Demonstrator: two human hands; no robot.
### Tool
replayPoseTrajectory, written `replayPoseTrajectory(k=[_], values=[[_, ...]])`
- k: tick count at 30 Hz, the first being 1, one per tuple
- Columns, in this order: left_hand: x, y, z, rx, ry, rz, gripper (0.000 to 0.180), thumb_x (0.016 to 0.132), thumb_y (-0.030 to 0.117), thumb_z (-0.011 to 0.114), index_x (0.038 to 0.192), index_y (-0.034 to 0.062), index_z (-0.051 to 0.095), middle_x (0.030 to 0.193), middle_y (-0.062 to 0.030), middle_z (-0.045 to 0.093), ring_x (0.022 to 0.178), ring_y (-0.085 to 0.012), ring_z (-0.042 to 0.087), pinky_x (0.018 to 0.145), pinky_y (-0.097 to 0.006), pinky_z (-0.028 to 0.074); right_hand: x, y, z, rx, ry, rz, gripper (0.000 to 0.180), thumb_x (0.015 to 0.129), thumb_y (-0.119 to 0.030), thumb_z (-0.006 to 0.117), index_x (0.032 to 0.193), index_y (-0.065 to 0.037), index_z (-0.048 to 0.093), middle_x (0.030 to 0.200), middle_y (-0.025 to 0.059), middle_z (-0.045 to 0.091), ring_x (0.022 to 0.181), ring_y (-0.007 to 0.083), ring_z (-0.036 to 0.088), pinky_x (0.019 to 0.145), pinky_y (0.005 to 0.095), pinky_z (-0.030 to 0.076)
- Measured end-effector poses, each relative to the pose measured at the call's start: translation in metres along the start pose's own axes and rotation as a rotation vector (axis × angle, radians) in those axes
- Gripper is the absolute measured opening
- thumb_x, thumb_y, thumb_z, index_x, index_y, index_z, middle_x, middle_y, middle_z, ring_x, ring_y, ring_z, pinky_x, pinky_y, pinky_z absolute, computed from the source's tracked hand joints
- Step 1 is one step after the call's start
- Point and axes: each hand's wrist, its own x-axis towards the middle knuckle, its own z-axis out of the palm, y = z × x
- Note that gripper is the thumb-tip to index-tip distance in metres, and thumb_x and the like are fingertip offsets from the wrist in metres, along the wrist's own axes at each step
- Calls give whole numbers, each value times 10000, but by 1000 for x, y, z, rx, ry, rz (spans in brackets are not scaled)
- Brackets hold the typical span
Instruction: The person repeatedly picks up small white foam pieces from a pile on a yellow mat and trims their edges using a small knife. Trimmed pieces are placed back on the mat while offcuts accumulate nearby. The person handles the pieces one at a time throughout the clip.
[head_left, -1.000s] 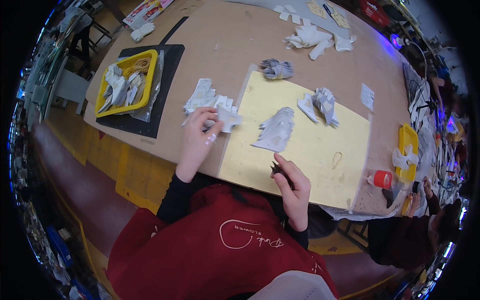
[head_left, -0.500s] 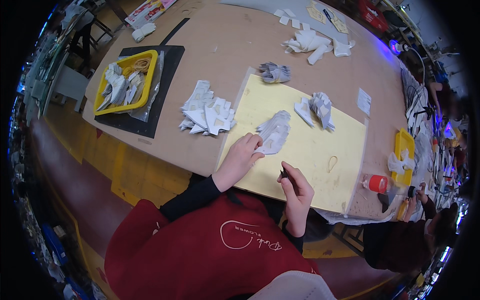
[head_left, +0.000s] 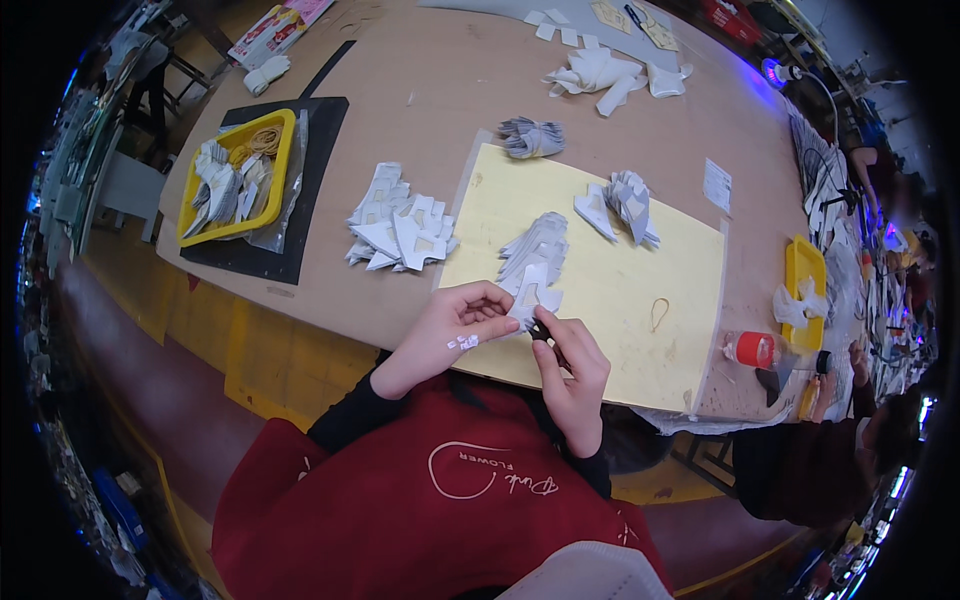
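My left hand (head_left: 450, 330) pinches the near edge of a whitish cut-out piece (head_left: 541, 296) that has a window-like opening. Several tiny white bits (head_left: 462, 343) lie on that hand near the thumb. Closed around a small black tool (head_left: 540, 331), my right hand (head_left: 575, 380) brings the tool's tip against the piece's lower edge; the tool's kind is mostly hidden by the fingers. Just beyond, a fanned row of similar pieces (head_left: 535, 243) lies on the yellow board (head_left: 610, 310). Left of the board is a loose heap of white cut-outs (head_left: 400, 225).
Bundled grey pieces (head_left: 531, 138) and another bundle (head_left: 630, 205) rest on the board, with a rubber band (head_left: 659, 314) at right. A yellow basket (head_left: 287, 165) stands far left on a black mat. A red-labelled bottle (head_left: 755, 349) lies right, near another person (head_left: 815, 465).
My left hand has drawn a piece from the fanned row toward me. My right hand has moved left and up, bringing the black tool to it. The view has shifted slightly.
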Motion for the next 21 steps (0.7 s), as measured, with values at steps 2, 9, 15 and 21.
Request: replayPoseTrajectory(k=[2,9,15,21], values=[[-4,8,3,-54,-14,31,168,875,9,695,1015,-32,612,964,-33,629,900,-66,593,816,-212,492,2,-4,0,-13,25,-33,356,821,57,658,1176,33,646,850,138,629,714,218,639,626,295,499],[-7,7,7,-109,-43,167,204,854,-22,705,1034,-53,615,968,-43,612,874,-81,562,819,-235,486,2,-13,1,-8,64,-77,362,798,69,675,1158,32,659,828,136,622,688,224,631,616,292,491],[-12,6,7,-132,-33,184,205,846,-38,702,1030,-61,614,973,-49,608,869,-92,555,810,-246,481,1,-13,3,-29,81,-121,362,779,70,688,1139,34,669,808,129,619,669,224,627,592,291,481],[-12,6,8,-71,-26,300,212,831,-58,704,1009,-42,591,968,-63,609,855,-96,570,808,-252,489,2,-14,2,-20,89,-136,356,774,79,687,1127,37,672,798,124,616,654,213,615,578,283,471]])
